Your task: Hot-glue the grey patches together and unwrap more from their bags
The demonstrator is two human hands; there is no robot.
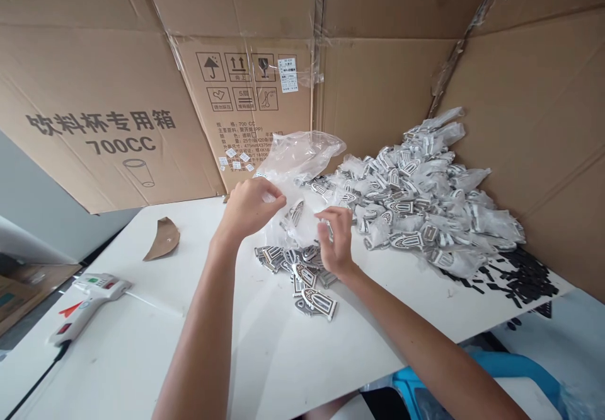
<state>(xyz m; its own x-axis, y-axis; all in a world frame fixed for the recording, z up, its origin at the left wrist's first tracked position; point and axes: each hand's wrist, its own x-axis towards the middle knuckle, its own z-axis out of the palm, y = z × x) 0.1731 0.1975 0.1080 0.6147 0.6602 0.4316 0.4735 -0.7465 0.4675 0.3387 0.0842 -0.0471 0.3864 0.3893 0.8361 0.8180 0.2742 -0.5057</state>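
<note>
A clear plastic bag [309, 155] is spread between my two hands above the white table, with a grey-and-white arched piece [293, 213] seen in or behind its film. My left hand [253, 209] is closed on the bag's left side, thumb against the fingers. On the right side, my right hand [336, 237] has curled fingers at the film; its exact grip is partly hidden. Just below the bag lies a small heap of loose flat arched pieces [305, 275], grey and white with a dark brown pattern. Some are covered by the bag and my right hand.
A large pile of bagged pieces [406, 193] lies right, beside black strips [524, 278]. Tall cardboard walls [378, 86] enclose the back and right. On the left are a white glue gun [89, 306] with its cord and a brown scrap [163, 239]. A blue stool [515, 369] stands below.
</note>
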